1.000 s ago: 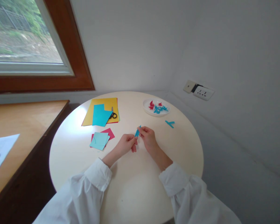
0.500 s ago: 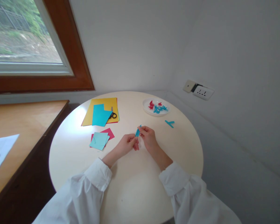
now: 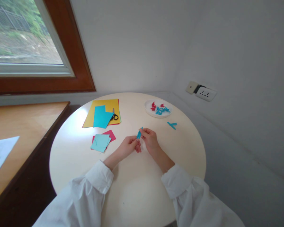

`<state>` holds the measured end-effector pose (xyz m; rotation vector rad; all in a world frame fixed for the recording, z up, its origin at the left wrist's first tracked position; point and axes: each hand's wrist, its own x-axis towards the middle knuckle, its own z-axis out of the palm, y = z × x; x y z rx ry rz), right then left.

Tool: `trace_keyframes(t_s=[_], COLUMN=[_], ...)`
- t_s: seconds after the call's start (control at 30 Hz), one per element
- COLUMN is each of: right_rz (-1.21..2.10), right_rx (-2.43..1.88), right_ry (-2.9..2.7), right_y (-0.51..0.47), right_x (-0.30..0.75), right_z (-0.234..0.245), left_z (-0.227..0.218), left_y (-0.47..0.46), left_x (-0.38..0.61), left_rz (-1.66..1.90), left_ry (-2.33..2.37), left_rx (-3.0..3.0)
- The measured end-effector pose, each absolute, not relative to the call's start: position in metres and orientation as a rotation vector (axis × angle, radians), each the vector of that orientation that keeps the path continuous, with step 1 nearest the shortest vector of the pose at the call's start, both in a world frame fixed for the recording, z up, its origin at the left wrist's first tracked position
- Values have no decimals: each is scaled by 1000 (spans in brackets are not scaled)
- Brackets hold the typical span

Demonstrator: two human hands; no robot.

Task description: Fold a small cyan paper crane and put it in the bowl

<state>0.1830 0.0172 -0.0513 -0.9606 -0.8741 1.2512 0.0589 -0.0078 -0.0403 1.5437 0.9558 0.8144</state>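
Observation:
A small folded blue paper piece [image 3: 139,134] is pinched between both my hands just above the round cream table [image 3: 137,189]. My left hand [image 3: 127,146] grips its lower end with thumb and fingers closed. My right hand [image 3: 150,139] pinches its upper side, fingers curled. Both wrists come out of white sleeves. A light blue square on a red square [image 3: 101,141] lies on the table to the left of my hands.
Yellow sheets with a blue sheet [image 3: 102,116] and black scissors [image 3: 114,116] lie at the far left of the table. A white dish [image 3: 157,109] holds several red and blue folded pieces; one blue piece [image 3: 172,125] lies beside it. A wooden sill [image 3: 19,126] runs along the left.
My left fingers have closed a little tighter on the blue piece; otherwise the hands stay in place.

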Motion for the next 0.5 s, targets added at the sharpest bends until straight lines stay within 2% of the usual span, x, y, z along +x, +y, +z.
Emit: trace_keyframes(t_s=[0.5], right_rz=[1259], right_rx=[-970], right_ry=[-827], right_y=[18], right_x=[183], right_z=[-50], left_z=[-43], left_y=[-7], left_x=[58], left_rz=[821], left_ry=[960], left_rx=[1516])
